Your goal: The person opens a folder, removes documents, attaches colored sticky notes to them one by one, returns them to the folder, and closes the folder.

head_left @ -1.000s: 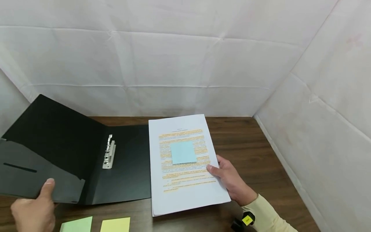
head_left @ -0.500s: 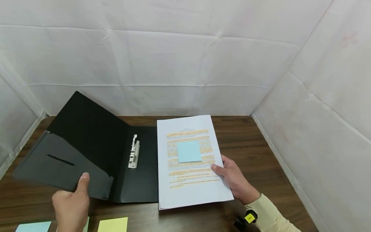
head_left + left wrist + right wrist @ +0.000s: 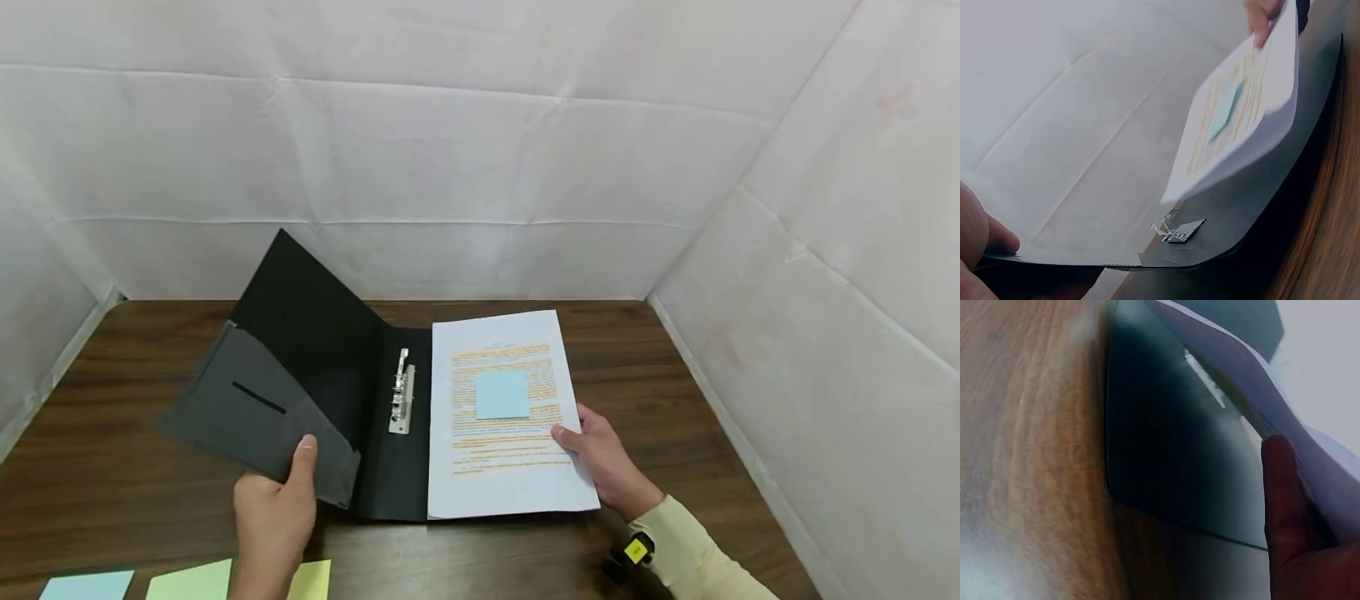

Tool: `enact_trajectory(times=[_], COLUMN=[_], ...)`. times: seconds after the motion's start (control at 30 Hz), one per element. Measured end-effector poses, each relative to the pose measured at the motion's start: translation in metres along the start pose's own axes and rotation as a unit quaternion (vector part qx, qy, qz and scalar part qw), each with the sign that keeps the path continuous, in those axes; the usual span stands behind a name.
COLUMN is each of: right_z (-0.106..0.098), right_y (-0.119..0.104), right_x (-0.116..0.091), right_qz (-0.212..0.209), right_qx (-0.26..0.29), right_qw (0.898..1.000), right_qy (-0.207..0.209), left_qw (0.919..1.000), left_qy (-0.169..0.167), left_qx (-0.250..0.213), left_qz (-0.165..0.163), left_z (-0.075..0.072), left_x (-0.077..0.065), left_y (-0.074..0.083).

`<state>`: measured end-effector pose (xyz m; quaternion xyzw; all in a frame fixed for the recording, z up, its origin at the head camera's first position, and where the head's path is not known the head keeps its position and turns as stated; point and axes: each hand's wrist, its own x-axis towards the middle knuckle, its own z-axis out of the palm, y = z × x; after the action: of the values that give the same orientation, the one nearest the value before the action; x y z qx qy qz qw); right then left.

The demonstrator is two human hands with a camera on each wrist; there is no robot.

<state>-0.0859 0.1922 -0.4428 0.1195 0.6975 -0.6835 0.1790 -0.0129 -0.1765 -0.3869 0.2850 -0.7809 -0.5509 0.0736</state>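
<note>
A black lever clip file stands open, its left cover tilted up from the table. My left hand grips that cover's lower edge, thumb over the grey inner pocket. The metal clip sits near the spine. A stack of printed paper with highlighted lines is held by my right hand, thumb on top and fingers beneath. On its top page is a light blue sticky note. The left wrist view shows the stack tilted, raised above the right cover.
Along the near side of the wooden table lie blue, green and yellow sticky notes, the yellow one partly behind my left forearm. White sheeting hangs behind the table and at both sides.
My left hand and the file have moved right, so the file's right cover now lies further under the paper. The paper stack has shifted slightly right and its near edge appears lower-angled.
</note>
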Motion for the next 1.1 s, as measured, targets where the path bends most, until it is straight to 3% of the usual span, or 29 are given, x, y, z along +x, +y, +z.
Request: enact_trajectory(times=[0.17, 0.33, 0.43, 0.87, 1.1], right_z=[0.005, 0.007, 0.007, 0.009, 0.005], right_y=[0.01, 0.011, 0.01, 0.018, 0.017], right_x=[0.006, 0.007, 0.009, 0.013, 0.009], right_qz=[0.012, 0.015, 0.015, 0.028, 0.042], right_qx=[-0.006, -0.02, -0.025, -0.046, -0.051], right_qw=[1.0, 0.999, 0.998, 0.998, 0.998], right_qy=[0.011, 0.036, 0.049, 0.025, 0.007], left_qw=[0.9992, 0.9974, 0.9972, 0.9961, 0.9967], left_qy=[-0.033, -0.063, -0.063, -0.062, -0.064], left_qx=[0.016, 0.033, 0.039, 0.059, 0.051], left_qz=[0.016, 0.01, 0.014, 0.02, 0.003], left_z=[0.01, 0.014, 0.015, 0.02, 0.019], left_x=[-0.008, -0.013, -0.014, -0.019, -0.019], left_y=[0.004, 0.005, 0.007, 0.006, 0.003])
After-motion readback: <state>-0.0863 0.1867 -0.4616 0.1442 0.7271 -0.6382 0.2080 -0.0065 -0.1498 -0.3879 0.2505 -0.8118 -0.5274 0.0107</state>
